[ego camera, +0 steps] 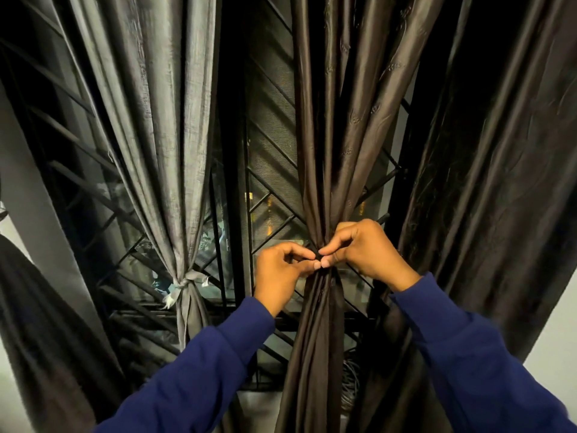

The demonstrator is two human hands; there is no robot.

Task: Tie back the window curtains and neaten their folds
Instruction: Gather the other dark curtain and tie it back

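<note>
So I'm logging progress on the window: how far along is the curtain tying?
Done: the pale grey curtain is gathered and knotted with its grey fabric tie. In hand: the left hand and right hand pinch a dark tie at the gathered brown satin curtain. Left: finishing that knot, neatening folds; the dark curtain at far right hangs loose.

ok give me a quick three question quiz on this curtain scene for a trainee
1. True or false: the pale grey textured curtain is already gathered with a knotted grey fabric tie.
2. Which curtain are both hands working on? A) the pale grey one B) the dark brown satin curtain C) neither
3. Fill in: behind the curtains stands a black metal window ____ with diagonal bars.

Key
1. True.
2. B: the left hand and right hand pinch at its gathered waist.
3. grille
</note>
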